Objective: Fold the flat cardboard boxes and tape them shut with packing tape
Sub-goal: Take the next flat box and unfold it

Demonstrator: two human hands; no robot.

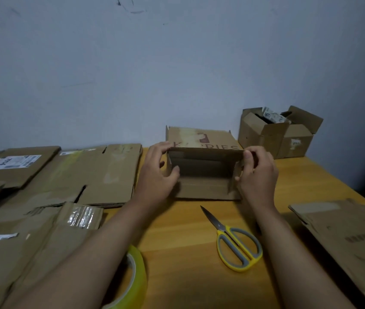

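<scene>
Tape (132, 277), a yellowish roll, lies nearest at about 7 o'clock, partly under the left forearm, with yellow-handled scissors (235, 244) shut on the table (188, 275) at 5 o'clock. Neither is touched yet. At 8 to 10 o'clock lies a spread of flat boxes (92, 172), some with old labels and tape; another flat sheet (344, 237) lies at 3 to 4 o'clock.

Further on, at the centre, both hands work one small box (204, 172), which lies on its side with its open mouth facing the person. The left hand (159, 172) has its grip curled round the left edge, thumb inside the mouth; the right hand (257, 172) pinches the right side flap, fingers closed on cardboard. Folding looks to be the step in hand: the box is squared up but its flaps are not yet shut. Next, I judge, the side flaps need pressing in, then the long flaps over them, one hand holding the seam while the other reaches back for the tape.

Beyond, at 1 o'clock, an open box (277, 137) with something inside stands against a plain bluish wall (177, 63). The table is yellow wood.
</scene>
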